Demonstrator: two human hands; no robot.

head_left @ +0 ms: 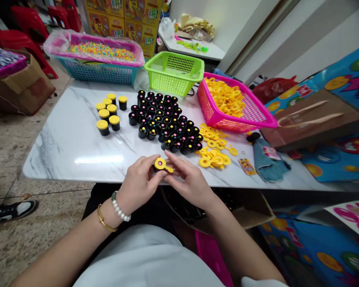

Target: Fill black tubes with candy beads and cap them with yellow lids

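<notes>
My left hand [139, 181] and my right hand [189, 179] meet at the near edge of the marble table [66, 143]. Together they grip a small black cup with a yellow ring lid [160, 164] on top; the left fingers wrap the cup, and the right fingertips pinch the lid's tab. Just beyond stands a block of several open black cups [164, 119] with coloured beads inside. To its left sit several cups with yellow lids on [108, 113]. A loose heap of yellow ring lids [214, 149] lies right of my hands.
A pink basket [251, 115] full of yellow lids stands at the right, a green basket [175, 71] behind the cups, and a blue basket of coloured beads [98, 59] at the back left. A brown paper bag [314, 119] and a small denim item [267, 159] lie at right.
</notes>
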